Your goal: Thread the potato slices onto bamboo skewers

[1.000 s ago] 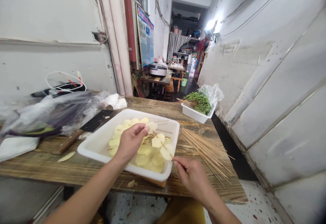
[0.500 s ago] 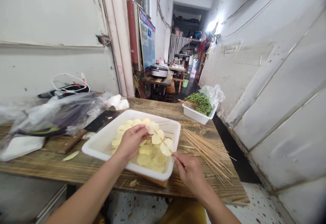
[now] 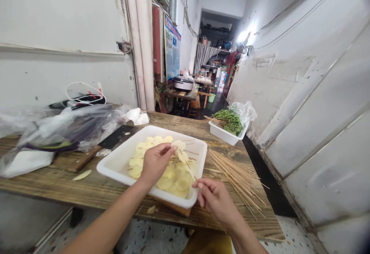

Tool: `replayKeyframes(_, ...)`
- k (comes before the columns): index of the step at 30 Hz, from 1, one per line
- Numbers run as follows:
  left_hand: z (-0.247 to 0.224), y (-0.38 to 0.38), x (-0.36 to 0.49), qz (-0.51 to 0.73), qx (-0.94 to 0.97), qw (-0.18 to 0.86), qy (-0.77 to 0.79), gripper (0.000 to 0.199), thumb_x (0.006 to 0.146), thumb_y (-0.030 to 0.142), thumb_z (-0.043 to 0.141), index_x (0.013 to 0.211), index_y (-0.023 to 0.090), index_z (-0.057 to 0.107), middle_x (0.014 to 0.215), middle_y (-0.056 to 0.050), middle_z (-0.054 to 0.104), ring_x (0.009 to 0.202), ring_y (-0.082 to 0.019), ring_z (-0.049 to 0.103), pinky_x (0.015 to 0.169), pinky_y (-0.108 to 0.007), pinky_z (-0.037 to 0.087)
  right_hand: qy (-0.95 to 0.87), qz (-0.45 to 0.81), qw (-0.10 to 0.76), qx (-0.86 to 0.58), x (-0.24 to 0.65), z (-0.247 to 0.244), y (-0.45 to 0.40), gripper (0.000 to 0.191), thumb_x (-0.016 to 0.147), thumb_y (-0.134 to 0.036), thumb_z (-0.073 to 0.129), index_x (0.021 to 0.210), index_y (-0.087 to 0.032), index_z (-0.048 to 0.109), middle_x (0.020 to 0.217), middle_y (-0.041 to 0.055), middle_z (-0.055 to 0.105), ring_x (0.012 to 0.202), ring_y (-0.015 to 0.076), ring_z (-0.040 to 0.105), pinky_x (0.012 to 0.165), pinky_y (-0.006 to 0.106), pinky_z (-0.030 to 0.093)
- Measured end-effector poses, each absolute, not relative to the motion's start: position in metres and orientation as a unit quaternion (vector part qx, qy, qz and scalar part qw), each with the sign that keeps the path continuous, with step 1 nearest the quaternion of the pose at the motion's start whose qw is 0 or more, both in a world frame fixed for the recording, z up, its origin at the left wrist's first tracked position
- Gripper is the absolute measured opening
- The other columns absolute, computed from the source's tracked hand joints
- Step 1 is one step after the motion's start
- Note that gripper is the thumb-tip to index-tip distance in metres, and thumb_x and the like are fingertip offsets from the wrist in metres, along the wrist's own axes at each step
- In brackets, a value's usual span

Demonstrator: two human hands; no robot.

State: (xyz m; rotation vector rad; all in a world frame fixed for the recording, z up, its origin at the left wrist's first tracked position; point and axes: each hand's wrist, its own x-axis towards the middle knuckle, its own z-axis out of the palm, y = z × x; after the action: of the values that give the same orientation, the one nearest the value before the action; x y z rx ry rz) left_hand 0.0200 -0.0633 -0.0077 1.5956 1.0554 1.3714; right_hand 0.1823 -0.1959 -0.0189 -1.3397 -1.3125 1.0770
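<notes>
My left hand (image 3: 156,165) sits over a white plastic tray (image 3: 150,134), its fingertips pinching a thin potato slice (image 3: 178,145). My right hand (image 3: 215,200) pinches a thin bamboo skewer (image 3: 193,173) near its blunt end. The skewer runs up through another potato slice (image 3: 183,157) toward my left fingers. Many overlapping pale potato slices (image 3: 173,180) fill the tray under both hands. A loose bundle of bamboo skewers (image 3: 237,180) lies on the wooden table (image 3: 86,186), right of the tray.
A small white tray (image 3: 228,130) holds green peppercorn sprigs on skewers at the table's far right. A plastic bag (image 3: 66,128) and dark cutting board (image 3: 115,137) lie left. A wall runs along the right. A rice cooker (image 3: 183,83) and seated person (image 3: 203,71) are down the corridor.
The skewer now stands more steeply, with its slices raised toward my left fingers. My right hand has turned and lifted slightly. The whole view has drifted a little.
</notes>
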Motion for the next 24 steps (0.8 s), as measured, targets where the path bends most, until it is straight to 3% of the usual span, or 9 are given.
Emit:
replayKeyframes(3,-0.004,-0.067,0.021,0.560,0.631,0.358,0.401,0.017,0.069,0.035,0.066,0.077,0.020,0.070,0.074,-0.001,0.069,0.071,-0.017,0.061,0.070,-0.025,0.046,-0.467,0.539,0.460,-0.529,0.185,-0.017,-0.195,0.038,0.084,-0.046,0.051,0.093,-0.012,0.063,0.046,-0.0076,0.046,0.026,0.0025,0.022,0.028,0.016,0.016)
replayKeyframes(5,-0.003,-0.066,0.021,0.551,0.602,0.418,0.400,0.019,0.067,0.036,0.068,0.074,0.019,0.070,0.071,-0.001,0.068,0.068,-0.016,0.061,0.067,-0.025,0.047,-0.486,0.498,0.472,-0.542,0.186,-0.017,-0.196,0.035,0.083,-0.043,0.053,0.089,-0.011,0.065,0.045,-0.0066,0.047,0.027,0.0031,0.026,0.029,0.016,0.020)
replayKeyframes(9,-0.006,-0.059,0.020,0.515,0.477,0.598,0.385,0.025,0.060,0.035,0.074,0.070,0.014,0.067,0.063,-0.001,0.064,0.059,-0.013,0.058,0.062,-0.024,0.048,-0.639,0.221,0.467,-0.570,0.185,-0.023,-0.199,0.029,0.088,-0.029,0.048,0.075,-0.015,0.069,0.051,0.0012,0.058,0.047,0.0112,0.052,0.050,0.022,0.044)
replayKeyframes(11,-0.008,-0.056,0.019,0.504,0.426,0.652,0.374,0.025,0.058,0.032,0.076,0.070,0.012,0.065,0.061,-0.001,0.063,0.057,-0.011,0.058,0.061,-0.023,0.048,-0.699,0.073,0.438,-0.560,0.185,-0.029,-0.200,0.025,0.089,-0.021,0.046,0.087,-0.015,0.070,0.065,0.0065,0.066,0.060,0.0157,0.061,0.060,0.025,0.048)
replayKeyframes(14,-0.008,-0.054,0.016,0.488,0.372,0.697,0.370,0.019,0.061,0.022,0.075,0.070,0.011,0.064,0.063,-0.002,0.063,0.058,-0.010,0.059,0.059,-0.020,0.048,-0.736,-0.054,0.392,-0.549,0.189,-0.037,-0.199,0.029,0.089,-0.013,0.042,0.106,-0.014,0.065,0.071,0.0094,0.068,0.061,0.0171,0.063,0.057,0.025,0.048)
replayKeyframes(17,-0.008,-0.051,0.014,0.454,0.312,0.753,0.361,0.008,0.066,0.014,0.070,0.070,0.011,0.062,0.063,-0.004,0.063,0.057,-0.011,0.060,0.057,-0.021,0.049,-0.748,-0.066,0.377,-0.542,0.195,-0.041,-0.196,0.030,0.089,-0.010,0.040,0.107,-0.013,0.065,0.068,0.0087,0.067,0.058,0.0165,0.062,0.055,0.025,0.048)
replayKeyframes(20,-0.007,-0.047,0.013,0.429,0.259,0.793,0.347,0.004,0.070,0.010,0.065,0.069,0.011,0.061,0.063,-0.005,0.062,0.055,-0.011,0.058,0.055,-0.023,0.051,-0.743,-0.029,0.415,-0.525,0.200,-0.040,-0.193,0.026,0.088,-0.013,0.044,0.100,-0.014,0.067,0.075,0.0095,0.070,0.064,0.0175,0.065,0.061,0.027,0.051)
replayKeyframes(24,-0.007,-0.045,0.012,0.432,0.247,0.803,0.328,0.005,0.071,0.008,0.063,0.070,0.012,0.061,0.063,-0.004,0.061,0.052,-0.009,0.055,0.052,-0.021,0.049,-0.725,0.019,0.436,-0.533,0.204,-0.037,-0.188,0.025,0.088,-0.019,0.046,0.097,-0.017,0.069,0.065,0.0050,0.068,0.057,0.0166,0.063,0.060,0.028,0.051)
